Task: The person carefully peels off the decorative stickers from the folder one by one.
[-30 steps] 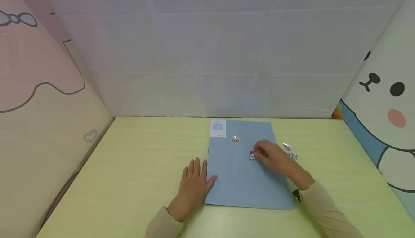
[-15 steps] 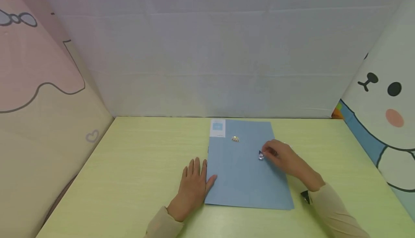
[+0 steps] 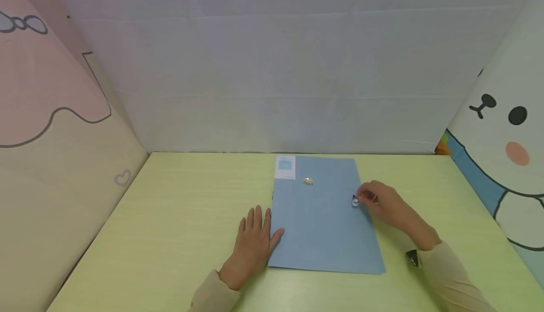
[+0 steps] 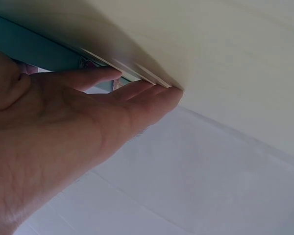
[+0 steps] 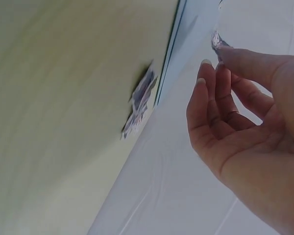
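A small shiny sticker (image 3: pixel 355 201) with a dark blue and white print is pinched between the thumb and index finger of my right hand (image 3: pixel 384 206). That hand is over the right edge of a blue folder (image 3: pixel 323 227). In the right wrist view the sticker (image 5: pixel 218 41) looks silvery and crumpled at the fingertips, well off the table. My left hand (image 3: pixel 252 243) rests flat at the folder's left edge, fingers straight, with the thumb on the blue cover. A gold sticker (image 3: pixel 308 181) lies on the cover near the top.
A white label (image 3: pixel 285 167) sits in the folder's top left corner. Several thin shiny pieces (image 5: pixel 141 100) lie on the table beside the folder, hidden behind my right hand in the head view. A white cloth wall (image 3: pixel 272 80) stands behind the table.
My right hand has moved right across the folder with the sticker pinched, now covering the loose pieces beside it. My left hand has stayed put.
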### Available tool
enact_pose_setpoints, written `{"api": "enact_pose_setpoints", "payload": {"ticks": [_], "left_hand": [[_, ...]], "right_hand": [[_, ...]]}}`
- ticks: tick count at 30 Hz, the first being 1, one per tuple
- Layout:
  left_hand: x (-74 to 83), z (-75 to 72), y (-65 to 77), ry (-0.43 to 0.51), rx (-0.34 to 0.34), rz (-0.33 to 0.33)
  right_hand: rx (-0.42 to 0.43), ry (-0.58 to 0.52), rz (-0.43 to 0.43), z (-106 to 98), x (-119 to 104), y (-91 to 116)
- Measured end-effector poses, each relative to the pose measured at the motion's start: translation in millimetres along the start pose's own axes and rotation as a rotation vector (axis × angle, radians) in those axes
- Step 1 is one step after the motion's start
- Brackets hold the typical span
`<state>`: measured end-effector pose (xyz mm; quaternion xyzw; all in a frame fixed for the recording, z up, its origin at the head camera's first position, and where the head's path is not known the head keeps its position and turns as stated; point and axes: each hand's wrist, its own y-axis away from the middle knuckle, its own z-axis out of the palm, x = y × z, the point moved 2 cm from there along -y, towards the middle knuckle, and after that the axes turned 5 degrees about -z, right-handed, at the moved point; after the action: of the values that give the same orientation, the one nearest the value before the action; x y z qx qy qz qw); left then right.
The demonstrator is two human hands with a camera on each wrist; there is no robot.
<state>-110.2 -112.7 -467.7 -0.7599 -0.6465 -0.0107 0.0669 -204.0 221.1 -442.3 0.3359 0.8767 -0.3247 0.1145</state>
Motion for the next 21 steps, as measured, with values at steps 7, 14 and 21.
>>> {"api": "enact_pose_setpoints", "payload": {"ticks": [7, 14, 21], "left_hand": [[-1.0, -0.3, 0.1, 0.014, -0.008, -0.003], [-2.1, -1.5, 0.6, 0.017, -0.012, -0.009], [-3.3, 0.7, 1.3, 0.004, -0.009, -0.014]], "right_hand": [[0.019, 0.022, -0.022, -8, 7, 6], [-0.058, 0.031, 0.1, -19, 12, 8], [-0.072, 0.072, 0.151, -28, 20, 10]]}}
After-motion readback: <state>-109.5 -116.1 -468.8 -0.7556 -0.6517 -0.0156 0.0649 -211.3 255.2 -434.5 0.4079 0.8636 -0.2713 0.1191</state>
